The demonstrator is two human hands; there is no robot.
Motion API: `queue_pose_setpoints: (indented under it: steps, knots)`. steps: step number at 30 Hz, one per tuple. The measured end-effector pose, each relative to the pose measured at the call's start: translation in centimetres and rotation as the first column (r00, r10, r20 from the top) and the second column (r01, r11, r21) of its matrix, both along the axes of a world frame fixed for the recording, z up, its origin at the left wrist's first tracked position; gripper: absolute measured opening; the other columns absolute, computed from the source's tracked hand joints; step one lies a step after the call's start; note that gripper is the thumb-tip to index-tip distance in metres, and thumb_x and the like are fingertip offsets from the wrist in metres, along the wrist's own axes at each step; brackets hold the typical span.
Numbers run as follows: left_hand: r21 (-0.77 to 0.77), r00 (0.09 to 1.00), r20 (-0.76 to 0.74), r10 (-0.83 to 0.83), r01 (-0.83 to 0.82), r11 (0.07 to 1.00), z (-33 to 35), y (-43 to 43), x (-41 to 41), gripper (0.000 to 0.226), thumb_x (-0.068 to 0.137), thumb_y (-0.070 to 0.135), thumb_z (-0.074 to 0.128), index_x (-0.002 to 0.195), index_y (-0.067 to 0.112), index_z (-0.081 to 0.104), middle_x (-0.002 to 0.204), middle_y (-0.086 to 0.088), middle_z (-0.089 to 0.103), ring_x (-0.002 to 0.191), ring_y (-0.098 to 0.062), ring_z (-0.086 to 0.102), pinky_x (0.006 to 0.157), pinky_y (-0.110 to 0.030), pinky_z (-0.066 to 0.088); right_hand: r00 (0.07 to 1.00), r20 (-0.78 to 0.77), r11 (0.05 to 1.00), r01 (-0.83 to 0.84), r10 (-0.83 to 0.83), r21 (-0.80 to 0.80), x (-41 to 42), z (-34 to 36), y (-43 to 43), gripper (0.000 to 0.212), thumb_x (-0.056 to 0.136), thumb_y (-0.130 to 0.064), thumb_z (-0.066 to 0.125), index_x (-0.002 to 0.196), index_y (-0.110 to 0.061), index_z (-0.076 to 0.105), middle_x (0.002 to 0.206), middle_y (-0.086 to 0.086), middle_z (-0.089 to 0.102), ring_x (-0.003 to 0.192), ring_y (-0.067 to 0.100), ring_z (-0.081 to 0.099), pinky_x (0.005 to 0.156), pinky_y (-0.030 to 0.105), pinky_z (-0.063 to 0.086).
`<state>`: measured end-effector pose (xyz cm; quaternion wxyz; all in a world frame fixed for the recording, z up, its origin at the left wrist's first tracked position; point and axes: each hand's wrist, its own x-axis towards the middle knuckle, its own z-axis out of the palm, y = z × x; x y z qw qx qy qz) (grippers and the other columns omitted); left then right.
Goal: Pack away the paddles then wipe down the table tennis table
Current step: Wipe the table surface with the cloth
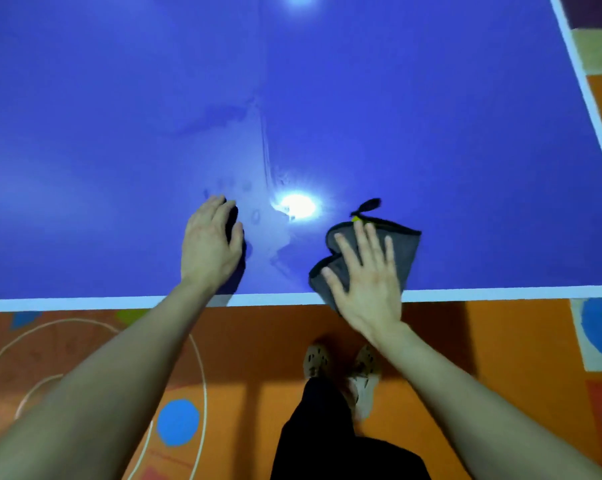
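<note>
The blue table tennis table (pixel 431 133) fills the upper view, its white near edge running across the middle. A grey cloth (pixel 408 247) with a black hem and loop lies crumpled near that edge. My right hand (pixel 365 282) presses flat on the cloth with fingers spread. My left hand (pixel 211 244) rests on the bare table surface to the left, fingers slightly bent. Wet smears and streaks show on the table between and beyond my hands. No paddles are in view.
The table's right edge (pixel 583 84) slants down at the upper right. An orange patterned floor mat (pixel 258 341) lies below the near edge, where my feet (pixel 341 365) stand. Ceiling lights reflect on the table top (pixel 297 206).
</note>
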<state>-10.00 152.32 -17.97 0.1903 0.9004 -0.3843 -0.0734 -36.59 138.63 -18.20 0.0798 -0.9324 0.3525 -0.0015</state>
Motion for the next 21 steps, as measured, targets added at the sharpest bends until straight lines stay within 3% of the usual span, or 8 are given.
queue_pose_setpoints:
  steps: [3, 6, 9, 12, 15, 17, 19, 21]
  knots:
    - [0.021, 0.997, -0.008, 0.08, -0.079, 0.997, 1.7, 4.1, 0.2, 0.045, 0.105, 0.029, 0.058, 0.148, 0.016, 0.058, 0.155, -0.004, 0.056, 0.148, -0.025, 0.044, 0.119, -0.048, 0.042, 0.969, 0.043, 0.967, -0.246, 0.243, 0.061, 8.9, 0.0, 8.0, 0.071, 0.113, -0.064, 0.034, 0.173, -0.026, 0.032, 0.184, 0.008, 0.003, 0.171, 0.025, -0.002, 0.136, 0.057, 0.009]
    - [0.08, 0.986, -0.036, 0.163, -0.159, 0.984, 3.0, 7.8, 1.7, 0.055, 0.104, 0.04, 0.061, 0.154, 0.021, 0.051, 0.158, -0.003, 0.052, 0.15, -0.024, 0.04, 0.115, -0.051, 0.047, 0.945, 0.076, 0.941, -0.325, 0.318, 0.095, 12.2, -0.1, 10.3, 0.069, 0.113, -0.061, 0.034, 0.172, -0.025, 0.033, 0.184, 0.007, 0.005, 0.171, 0.024, -0.003, 0.137, 0.055, 0.008]
    - [0.364, 0.987, -0.107, 0.122, -0.075, 0.928, 3.1, 10.2, 4.6, 0.107, 0.084, 0.079, 0.068, 0.169, 0.033, 0.022, 0.177, -0.005, 0.018, 0.164, -0.027, 0.015, 0.126, -0.052, 0.031, 0.92, 0.116, 0.922, -0.382, 0.373, 0.067, 8.6, -0.6, 5.9, 0.062, 0.112, -0.056, 0.043, 0.167, -0.026, 0.046, 0.183, 0.004, 0.018, 0.17, 0.02, 0.008, 0.136, 0.053, 0.016]
    - [0.581, 0.987, -0.149, 0.066, 0.033, 0.813, 2.9, 10.5, 6.0, 0.145, 0.059, 0.099, 0.064, 0.17, 0.036, -0.003, 0.179, -0.006, -0.005, 0.165, -0.032, 0.0, 0.126, -0.057, 0.031, 0.975, 0.109, 0.979, -0.2, 0.195, 0.037, 2.9, -0.8, -2.1, 0.061, 0.109, -0.054, 0.048, 0.163, -0.025, 0.051, 0.181, 0.002, 0.023, 0.17, 0.02, 0.013, 0.136, 0.055, 0.017]
    - [0.588, 0.995, -0.09, 0.038, 0.022, 0.809, 2.4, 10.4, 5.7, 0.145, 0.061, 0.098, 0.065, 0.17, 0.035, -0.006, 0.179, -0.008, -0.006, 0.165, -0.034, -0.001, 0.125, -0.057, 0.031, 0.993, 0.054, 0.994, 0.102, -0.105, 0.041, 0.1, -0.4, -7.5, 0.07, 0.108, -0.066, 0.037, 0.164, -0.024, 0.047, 0.182, 0.005, 0.02, 0.17, 0.024, 0.012, 0.135, 0.059, 0.014]
    - [0.587, 0.996, -0.075, 0.038, 0.013, 0.81, 2.4, 10.4, 5.5, 0.143, 0.063, 0.098, 0.064, 0.17, 0.036, -0.008, 0.179, -0.007, -0.008, 0.165, -0.033, -0.002, 0.127, -0.057, 0.028, 0.976, 0.034, 0.977, 0.214, -0.215, 0.021, 1.9, -0.3, -6.1, 0.076, 0.108, -0.07, 0.031, 0.168, -0.024, 0.041, 0.183, 0.009, 0.016, 0.17, 0.028, 0.009, 0.134, 0.062, 0.012]
    - [0.591, 0.996, -0.08, 0.036, 0.018, 0.806, 2.6, 10.4, 5.4, 0.143, 0.064, 0.098, 0.064, 0.169, 0.037, -0.01, 0.179, -0.006, -0.01, 0.165, -0.032, -0.004, 0.129, -0.056, 0.024, 0.987, 0.043, 0.988, 0.156, -0.157, 0.02, 6.1, -0.2, -1.4, 0.077, 0.107, -0.071, 0.033, 0.171, -0.028, 0.036, 0.183, 0.011, 0.01, 0.17, 0.03, 0.005, 0.134, 0.063, 0.009]
    - [0.593, 0.996, -0.08, 0.04, 0.015, 0.805, 2.9, 10.3, 5.3, 0.142, 0.064, 0.097, 0.064, 0.169, 0.037, -0.011, 0.179, -0.006, -0.011, 0.165, -0.031, -0.004, 0.13, -0.054, 0.021, 0.995, 0.071, 0.997, -0.066, 0.064, 0.032, 11.2, -0.1, 4.9, 0.073, 0.109, -0.069, 0.039, 0.171, -0.031, 0.034, 0.184, 0.011, 0.006, 0.171, 0.03, 0.001, 0.135, 0.061, 0.007]
